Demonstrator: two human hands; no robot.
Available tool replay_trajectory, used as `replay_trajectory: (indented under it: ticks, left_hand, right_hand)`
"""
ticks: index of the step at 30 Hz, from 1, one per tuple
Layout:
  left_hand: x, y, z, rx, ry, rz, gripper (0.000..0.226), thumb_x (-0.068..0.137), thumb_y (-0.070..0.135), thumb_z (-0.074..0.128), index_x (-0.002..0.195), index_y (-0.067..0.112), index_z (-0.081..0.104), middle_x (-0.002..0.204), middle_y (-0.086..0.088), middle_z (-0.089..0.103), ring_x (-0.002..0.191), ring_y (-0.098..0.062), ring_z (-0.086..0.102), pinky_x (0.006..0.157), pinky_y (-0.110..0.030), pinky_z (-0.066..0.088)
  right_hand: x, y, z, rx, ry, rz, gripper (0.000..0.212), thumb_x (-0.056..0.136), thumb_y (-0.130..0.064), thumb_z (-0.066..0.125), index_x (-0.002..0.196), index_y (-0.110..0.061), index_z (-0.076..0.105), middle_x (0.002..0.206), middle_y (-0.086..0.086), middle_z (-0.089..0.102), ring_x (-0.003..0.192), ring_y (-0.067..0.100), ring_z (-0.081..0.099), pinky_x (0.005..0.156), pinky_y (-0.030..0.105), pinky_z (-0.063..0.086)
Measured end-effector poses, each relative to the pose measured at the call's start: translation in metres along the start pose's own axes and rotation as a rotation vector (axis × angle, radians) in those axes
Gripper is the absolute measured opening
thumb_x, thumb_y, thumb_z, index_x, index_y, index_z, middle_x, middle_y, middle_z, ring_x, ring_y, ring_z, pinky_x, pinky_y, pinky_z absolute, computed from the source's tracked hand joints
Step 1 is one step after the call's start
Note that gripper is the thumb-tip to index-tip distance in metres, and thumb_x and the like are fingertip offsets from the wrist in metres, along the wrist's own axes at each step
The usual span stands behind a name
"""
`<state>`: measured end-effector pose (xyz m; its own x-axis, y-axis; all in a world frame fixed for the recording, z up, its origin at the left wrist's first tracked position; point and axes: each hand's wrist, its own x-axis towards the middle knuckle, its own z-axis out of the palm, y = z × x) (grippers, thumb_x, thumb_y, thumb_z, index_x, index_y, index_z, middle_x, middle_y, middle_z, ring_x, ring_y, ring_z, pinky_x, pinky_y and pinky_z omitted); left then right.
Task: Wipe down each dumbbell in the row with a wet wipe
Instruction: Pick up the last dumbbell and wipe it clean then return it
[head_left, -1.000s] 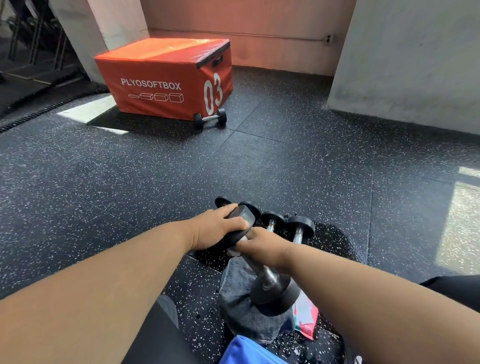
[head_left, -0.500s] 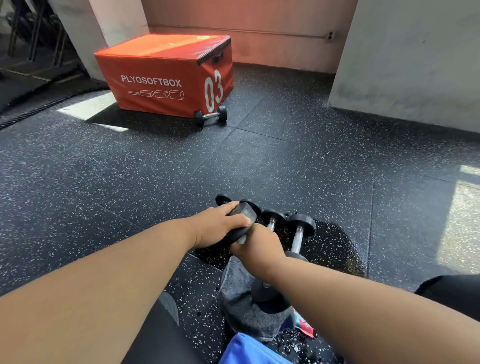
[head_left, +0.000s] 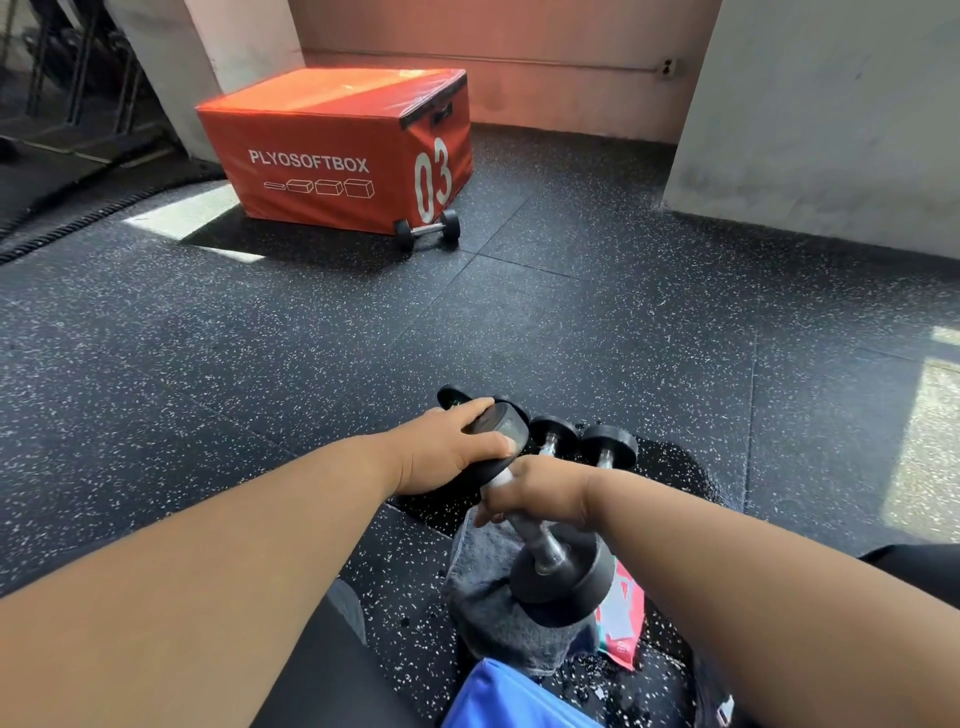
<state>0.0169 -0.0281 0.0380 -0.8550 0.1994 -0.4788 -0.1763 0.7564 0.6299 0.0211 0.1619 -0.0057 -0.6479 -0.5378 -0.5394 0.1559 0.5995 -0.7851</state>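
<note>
A black dumbbell (head_left: 563, 579) with a chrome handle lies lengthwise in front of me, its near head resting on a grey towel (head_left: 498, 618). My left hand (head_left: 447, 454) grips its far head. My right hand (head_left: 540, 491) is wrapped round the handle with a white wet wipe (head_left: 500, 475) under the fingers. Just beyond stand more dumbbells in a row: two far heads (head_left: 553, 431) (head_left: 609, 444) show to the right, and another head (head_left: 453, 397) peeks out behind my left hand.
A wet patch (head_left: 670, 473) darkens the speckled rubber floor right of the row. A pink wipe packet (head_left: 623, 618) lies by the towel, a blue object (head_left: 509, 699) nearer me. Far back sits an orange plyo box (head_left: 337, 150) with a lone dumbbell (head_left: 427, 231).
My right hand slid up the handle toward the far head, then came back slightly toward me. The left hand kept its hold on the far head.
</note>
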Motion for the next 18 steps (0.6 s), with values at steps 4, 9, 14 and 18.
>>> replay_trajectory:
  ticks: [4,9,14,18]
  left_hand:
    - [-0.008,0.008,0.000,0.039,-0.013,0.019,0.115,0.060,0.087,0.057,0.165,0.052,0.027,0.150,-0.006,0.041,0.132,-0.029,0.052,0.117,-0.046,0.041]
    - [-0.002,0.003,-0.002,0.009,0.001,-0.010,0.109,0.062,0.088,0.059,0.162,0.055,0.032,0.148,-0.007,0.046,0.131,-0.029,0.055,0.119,-0.048,0.041]
    - [0.006,0.002,0.000,0.011,0.008,-0.027,0.106,0.064,0.092,0.060,0.160,0.058,0.033,0.157,-0.005,0.046,0.138,-0.029,0.052,0.121,-0.052,0.038]
    - [0.002,0.006,0.001,0.015,0.009,-0.036,0.108,0.063,0.091,0.059,0.161,0.054,0.035,0.153,-0.004,0.054,0.133,-0.027,0.056,0.120,-0.049,0.040]
  right_hand:
    - [-0.003,0.001,0.000,0.120,-0.102,-0.005,0.027,0.085,-0.017,0.072,0.094,0.008,0.071,0.049,0.001,0.065,0.091,0.038,0.058,0.114,0.053,0.045]
    - [0.002,-0.010,0.006,-0.113,0.216,-0.059,0.008,0.088,-0.018,0.075,0.094,-0.019,0.070,0.069,-0.008,0.069,0.063,0.011,0.062,0.067,0.029,0.052]
    - [0.021,-0.002,0.040,-0.461,0.606,-0.210,0.028,0.094,-0.023,0.062,0.118,-0.014,0.072,0.104,0.012,0.075,0.093,0.038,0.071,0.065,0.033,0.043]
    - [0.017,-0.006,0.039,-0.208,0.565,-0.234,0.008,0.094,-0.027,0.069,0.097,-0.020,0.073,0.075,-0.002,0.066,0.070,0.020,0.059,0.061,0.029,0.038]
